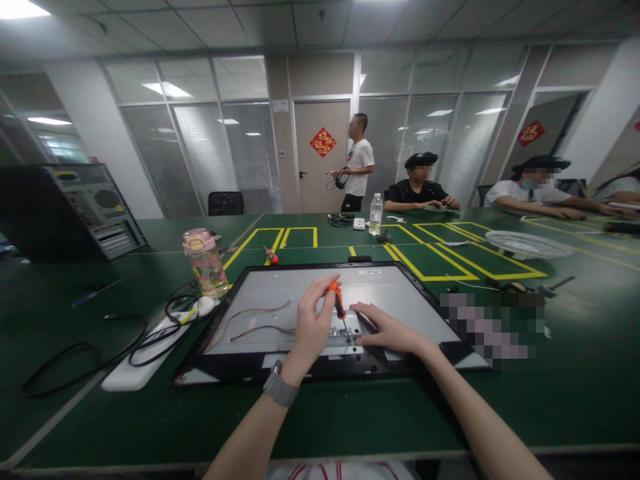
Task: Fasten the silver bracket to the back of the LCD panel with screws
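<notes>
A flat display panel (270,287) lies on the green table, its grey back facing up inside a black frame. My left hand (315,317) is closed around the orange and black handle of a screwdriver (339,300). The screwdriver tilts slightly, its shaft pointing down at a small circuit board (342,333) near the panel's front edge. Just right of the board, my right hand (387,330) rests on the panel with fingers apart, thumb and fingertips close to the tool's tip. Thin wires (260,328) run leftward from the board across the grey back.
Left of the panel stand a pink-lidded bottle (205,263) and a white power strip (145,357) with black cables. A computer case (70,210) is farther left. Behind are a small red screwdriver (271,256) and a water bottle (375,215). Several people are across the table.
</notes>
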`<state>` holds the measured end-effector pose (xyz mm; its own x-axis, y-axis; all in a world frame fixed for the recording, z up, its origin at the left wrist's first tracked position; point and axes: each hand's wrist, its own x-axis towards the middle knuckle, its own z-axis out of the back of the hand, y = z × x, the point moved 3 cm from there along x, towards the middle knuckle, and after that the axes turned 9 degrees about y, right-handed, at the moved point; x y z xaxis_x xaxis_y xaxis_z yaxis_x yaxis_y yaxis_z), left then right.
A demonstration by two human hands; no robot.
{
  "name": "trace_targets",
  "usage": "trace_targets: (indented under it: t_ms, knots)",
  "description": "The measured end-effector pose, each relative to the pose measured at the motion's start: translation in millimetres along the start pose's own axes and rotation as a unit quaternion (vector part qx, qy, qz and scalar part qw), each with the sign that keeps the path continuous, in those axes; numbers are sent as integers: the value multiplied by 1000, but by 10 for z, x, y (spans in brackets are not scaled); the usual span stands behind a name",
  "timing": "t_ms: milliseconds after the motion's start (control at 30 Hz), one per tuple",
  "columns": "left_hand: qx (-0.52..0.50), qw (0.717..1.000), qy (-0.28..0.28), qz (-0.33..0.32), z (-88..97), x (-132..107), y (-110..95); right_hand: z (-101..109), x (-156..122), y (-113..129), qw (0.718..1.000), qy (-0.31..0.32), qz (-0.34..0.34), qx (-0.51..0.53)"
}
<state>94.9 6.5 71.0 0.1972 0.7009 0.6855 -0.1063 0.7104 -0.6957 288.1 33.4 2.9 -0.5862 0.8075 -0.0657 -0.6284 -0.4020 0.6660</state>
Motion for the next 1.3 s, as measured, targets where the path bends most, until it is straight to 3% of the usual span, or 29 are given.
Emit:
trace_targets:
  t_ms: [100,267,500,700,867,1067,1300]
  knots:
    - [12,1000,-14,6,-22,-8,-1,-4,3,-7,1000,-1,0,-2]
    - [64,994,-92,9,-28,-50,15,-9,14,-17,1000,0,0,-4]
    - [-33,999,24,12,-70,-36,33,-14,9,-32,1000,-1,4,-1]
    - [11,1000,-21,-15,-32,-35,-16,-10,7,-30,1000,-1,4,-2]
    - [-52,999,9,8,-48,-21,3,-5,13,-41,1000,1,1,-2]
    - [8,999,-52,-7,-24,-21,-43,-12,20,-48,1000,-1,2,2]
    - [-45,999,-11,13,-35,-23,3,-22,22,-72,1000,-7,1,-4]
